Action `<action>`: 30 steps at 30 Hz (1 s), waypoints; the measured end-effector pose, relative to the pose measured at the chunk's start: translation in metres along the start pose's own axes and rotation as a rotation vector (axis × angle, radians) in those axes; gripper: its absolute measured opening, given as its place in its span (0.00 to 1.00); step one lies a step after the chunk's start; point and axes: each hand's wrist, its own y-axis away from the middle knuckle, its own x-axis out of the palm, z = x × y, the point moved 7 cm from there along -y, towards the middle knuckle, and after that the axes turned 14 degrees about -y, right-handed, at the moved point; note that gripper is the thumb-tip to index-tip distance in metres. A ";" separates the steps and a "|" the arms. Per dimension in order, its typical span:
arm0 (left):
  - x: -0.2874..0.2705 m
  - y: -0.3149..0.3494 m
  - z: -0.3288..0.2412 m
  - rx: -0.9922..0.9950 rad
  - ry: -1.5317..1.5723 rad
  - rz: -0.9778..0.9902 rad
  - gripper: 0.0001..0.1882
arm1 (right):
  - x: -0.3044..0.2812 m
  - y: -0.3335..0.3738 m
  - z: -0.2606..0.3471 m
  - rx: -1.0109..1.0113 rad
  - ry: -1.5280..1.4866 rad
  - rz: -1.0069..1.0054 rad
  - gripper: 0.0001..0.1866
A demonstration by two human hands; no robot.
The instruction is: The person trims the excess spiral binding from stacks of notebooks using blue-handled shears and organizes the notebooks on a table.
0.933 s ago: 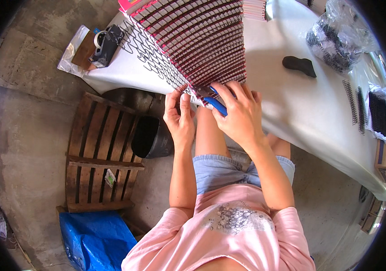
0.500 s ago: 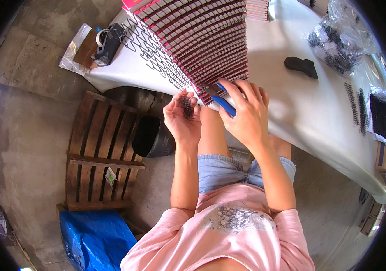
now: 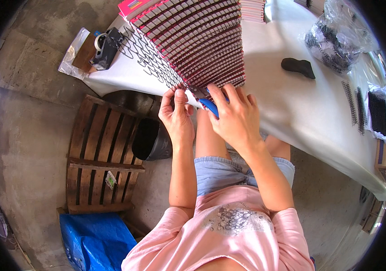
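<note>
A tall stack of spiral-bound notebooks [image 3: 197, 45] stands on the table with its bound edges facing me. Loose ends of dark spiral coils [image 3: 150, 58] stick out from the stack's left side. My right hand [image 3: 239, 118] grips blue-handled pliers [image 3: 209, 108], their jaws at the near lower corner of the stack. Beside the jaws, my left hand [image 3: 178, 118] is closed, thumb and fingers pinching at the lowest coil end. Its palm is turned so that whatever else lies inside is hidden.
White cloth covers the table [image 3: 287, 101]. A tape dispenser [image 3: 107, 47] sits at its left edge; a black flat object [image 3: 297, 67], loose coils [image 3: 354, 106] and a plastic bag of coils [image 3: 332, 43] lie right. Below left are a black bin [image 3: 159, 142] and wooden pallet [image 3: 105, 158].
My left hand has turned and risen to the coil ends; the dark coil pieces seen in its palm are now hidden. The pliers and right hand have shifted slightly left.
</note>
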 end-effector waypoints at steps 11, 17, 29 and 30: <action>0.001 0.001 -0.010 0.047 -0.125 -0.008 0.13 | -0.017 0.003 -0.009 0.032 -0.100 -0.071 0.24; 0.000 0.002 -0.012 0.045 -0.130 0.006 0.13 | -0.009 -0.004 -0.005 0.012 -0.077 -0.073 0.26; 0.000 0.000 -0.008 0.079 -0.102 0.013 0.09 | 0.003 -0.005 -0.016 0.073 -0.384 -0.062 0.21; -0.001 0.000 -0.009 0.084 -0.100 -0.011 0.09 | 0.004 -0.004 -0.017 0.072 -0.385 -0.060 0.21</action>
